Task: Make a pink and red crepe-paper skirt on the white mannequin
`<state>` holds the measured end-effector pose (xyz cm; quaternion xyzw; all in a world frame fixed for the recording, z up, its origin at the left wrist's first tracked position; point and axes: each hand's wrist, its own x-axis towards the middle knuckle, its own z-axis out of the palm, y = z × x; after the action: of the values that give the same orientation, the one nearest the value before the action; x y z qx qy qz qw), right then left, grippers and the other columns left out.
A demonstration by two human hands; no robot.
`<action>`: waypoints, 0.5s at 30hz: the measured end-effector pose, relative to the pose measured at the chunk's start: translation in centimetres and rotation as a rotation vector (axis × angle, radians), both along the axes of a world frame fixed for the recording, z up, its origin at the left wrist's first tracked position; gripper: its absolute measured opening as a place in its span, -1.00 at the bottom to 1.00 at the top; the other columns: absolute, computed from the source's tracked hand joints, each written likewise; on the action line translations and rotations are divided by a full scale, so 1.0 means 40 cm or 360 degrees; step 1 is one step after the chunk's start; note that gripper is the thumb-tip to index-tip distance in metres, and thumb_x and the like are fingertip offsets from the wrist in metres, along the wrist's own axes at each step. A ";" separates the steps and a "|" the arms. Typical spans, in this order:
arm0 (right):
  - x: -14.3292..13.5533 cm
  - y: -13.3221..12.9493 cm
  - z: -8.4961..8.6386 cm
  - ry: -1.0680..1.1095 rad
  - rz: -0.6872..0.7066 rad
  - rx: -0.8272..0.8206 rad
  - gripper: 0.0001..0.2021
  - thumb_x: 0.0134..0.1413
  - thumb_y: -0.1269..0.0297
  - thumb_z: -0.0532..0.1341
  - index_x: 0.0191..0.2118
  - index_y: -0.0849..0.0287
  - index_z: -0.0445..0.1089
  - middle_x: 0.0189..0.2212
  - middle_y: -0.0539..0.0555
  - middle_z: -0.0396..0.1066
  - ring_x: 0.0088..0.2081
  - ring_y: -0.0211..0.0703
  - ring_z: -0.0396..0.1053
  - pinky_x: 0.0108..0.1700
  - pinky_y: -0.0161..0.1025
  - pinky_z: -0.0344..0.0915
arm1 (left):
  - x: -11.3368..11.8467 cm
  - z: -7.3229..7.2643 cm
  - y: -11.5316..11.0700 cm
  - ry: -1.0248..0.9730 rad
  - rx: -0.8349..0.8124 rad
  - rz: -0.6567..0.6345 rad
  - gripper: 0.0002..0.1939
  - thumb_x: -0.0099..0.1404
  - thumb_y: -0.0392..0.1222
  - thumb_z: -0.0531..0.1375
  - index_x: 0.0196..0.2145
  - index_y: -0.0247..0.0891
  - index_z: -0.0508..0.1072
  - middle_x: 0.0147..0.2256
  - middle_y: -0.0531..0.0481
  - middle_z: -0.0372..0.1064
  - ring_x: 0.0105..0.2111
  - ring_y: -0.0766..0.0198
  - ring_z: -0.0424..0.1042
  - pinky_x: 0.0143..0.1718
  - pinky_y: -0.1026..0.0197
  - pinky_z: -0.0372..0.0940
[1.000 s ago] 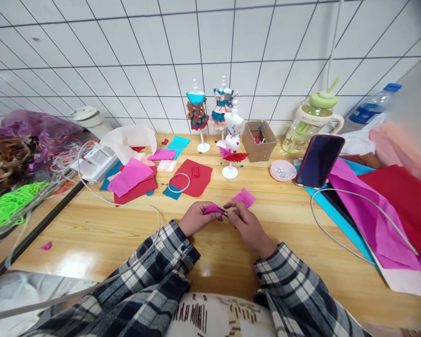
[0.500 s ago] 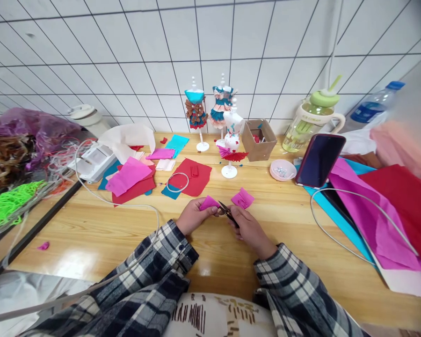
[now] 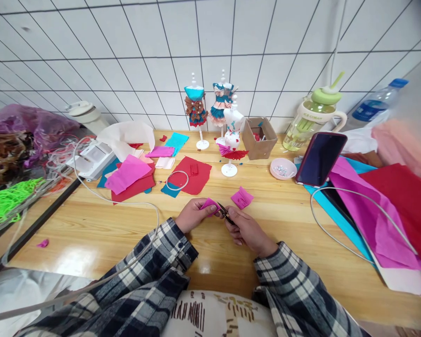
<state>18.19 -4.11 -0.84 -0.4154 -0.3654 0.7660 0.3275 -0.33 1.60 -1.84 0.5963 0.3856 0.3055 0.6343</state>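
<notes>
Between the thumb and fingers of my left hand (image 3: 193,215) is a small folded piece of magenta crepe paper (image 3: 209,204). My right hand (image 3: 246,227) grips a pair of small dark scissors (image 3: 225,213), whose blades point left and meet the paper's right edge. Whether the blades are cutting through it is too small to tell. Just beyond my right hand lies another magenta paper piece (image 3: 242,197). Farther back, a little dress form (image 3: 228,169) on a white stand wears a white top and a red and magenta skirt.
Two more dressed forms (image 3: 198,105) stand by the tiled wall, beside a cardboard box (image 3: 260,140). A pink dish (image 3: 282,168) of beads and a propped phone (image 3: 321,159) are to the right. Coloured paper sheets (image 3: 129,174) and a white cable (image 3: 157,220) lie left.
The scissors and my right hand have shifted slightly left, and the blades sit closer over the magenta paper. Both hands keep their hold.
</notes>
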 end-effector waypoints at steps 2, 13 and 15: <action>0.001 0.000 0.002 0.0001 0.0009 0.0002 -0.59 0.11 -0.18 0.07 -0.22 0.09 0.19 -0.62 -0.21 -0.11 -0.67 -0.42 -0.23 -0.69 -0.45 -0.12 | -0.001 -0.002 0.000 0.0004 -0.0003 0.0017 -0.62 0.19 0.07 0.25 -0.39 -0.37 0.56 -0.41 -0.11 0.54 -0.36 0.22 0.47 -0.23 0.23 0.31; 0.003 0.003 0.008 -0.0022 0.0032 0.0001 -0.60 0.08 -0.18 0.10 -0.24 0.08 0.17 -0.61 -0.20 -0.09 -0.66 -0.42 -0.25 -0.67 -0.42 -0.25 | -0.005 -0.007 0.003 0.0020 -0.0006 -0.0004 -0.66 0.19 0.04 0.25 -0.40 -0.36 0.56 -0.41 -0.08 0.55 -0.37 0.24 0.48 -0.23 0.25 0.33; 0.004 0.004 0.006 -0.0050 0.0038 0.0012 -0.59 0.08 -0.19 0.10 -0.24 0.07 0.16 -0.60 -0.20 -0.08 -0.66 -0.42 -0.24 -0.67 -0.40 -0.24 | -0.006 -0.008 0.004 0.0024 -0.0004 -0.0018 -0.66 0.19 0.04 0.25 -0.39 -0.35 0.57 -0.41 -0.08 0.55 -0.37 0.24 0.49 -0.23 0.24 0.34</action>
<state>18.35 -3.95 -0.61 -0.4217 -0.3781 0.7619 0.3142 -0.58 1.76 -2.17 0.5999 0.3875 0.2968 0.6339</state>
